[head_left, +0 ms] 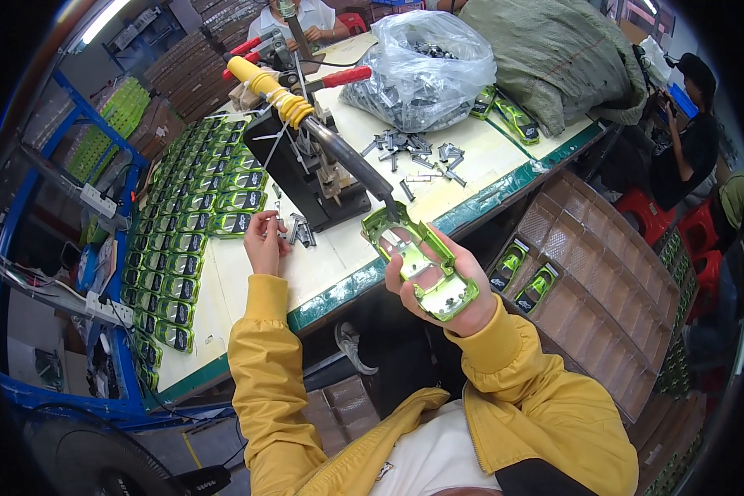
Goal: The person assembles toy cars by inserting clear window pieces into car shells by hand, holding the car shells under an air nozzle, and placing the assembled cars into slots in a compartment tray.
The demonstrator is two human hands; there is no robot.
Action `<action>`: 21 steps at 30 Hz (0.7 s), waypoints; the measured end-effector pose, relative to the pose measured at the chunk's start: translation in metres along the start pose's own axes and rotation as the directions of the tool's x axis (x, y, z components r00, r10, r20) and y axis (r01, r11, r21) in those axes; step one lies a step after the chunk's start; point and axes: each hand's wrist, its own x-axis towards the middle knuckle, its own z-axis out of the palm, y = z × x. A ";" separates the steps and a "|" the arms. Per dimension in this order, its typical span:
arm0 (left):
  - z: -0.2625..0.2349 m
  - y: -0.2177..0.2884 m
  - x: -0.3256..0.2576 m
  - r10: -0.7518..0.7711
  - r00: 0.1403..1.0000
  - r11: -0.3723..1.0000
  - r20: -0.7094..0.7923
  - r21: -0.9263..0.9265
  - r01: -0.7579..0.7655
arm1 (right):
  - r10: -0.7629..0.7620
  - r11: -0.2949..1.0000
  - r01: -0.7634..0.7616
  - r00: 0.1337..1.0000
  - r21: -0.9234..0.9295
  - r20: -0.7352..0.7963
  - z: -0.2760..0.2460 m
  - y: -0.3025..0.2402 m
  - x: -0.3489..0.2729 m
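Right hand (474, 309) grips a green toy-car shell (445, 302), hollow side up, at the near edge of the bench (331, 277). Partitioned brown tray (608, 285) to the right, two green toy cars (538, 287) in it. Left hand (263, 242) over the bench, fingers curled beside small metal pieces (305, 232); cannot tell whether it holds one. Beyond: lever press (285, 161), then clear plastic bag (417, 70) of metal parts.

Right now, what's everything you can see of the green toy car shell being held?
The toy car shell is shiny, bright green and hollow, with window-like openings. It could be coated metal or plastic. The right hand grips it, tilted, near the worktable, its hollow side seemingly facing up. The dark tip of the lever overlaps its far end in view; whether they touch is unclear.
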 end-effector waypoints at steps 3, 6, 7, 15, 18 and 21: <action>0.001 0.000 0.000 0.002 1.000 1.000 -0.001 0.003 -0.002 | -0.006 1.000 0.006 1.000 -0.009 -0.005 -0.001 -0.001 0.000; 0.000 0.000 0.000 0.002 1.000 1.000 -0.002 0.007 -0.002 | -0.010 1.000 0.010 1.000 -0.018 -0.006 0.000 0.000 0.000; -0.001 -0.001 0.000 0.003 1.000 1.000 -0.001 0.012 -0.003 | -0.007 1.000 0.007 1.000 -0.018 -0.006 -0.001 0.000 0.000; 0.001 0.002 0.000 -0.016 1.000 1.000 -0.011 0.025 0.017 | -0.012 0.999 0.011 1.000 -0.037 -0.015 -0.002 -0.001 0.000; -0.001 0.000 0.001 -0.013 1.000 0.999 -0.004 0.033 0.013 | -0.010 0.999 0.010 1.000 -0.033 -0.004 -0.002 0.000 0.001; -0.001 -0.001 0.001 -0.005 1.000 0.999 0.000 0.046 0.005 | -0.014 0.999 0.014 1.000 -0.031 0.001 -0.004 -0.001 0.002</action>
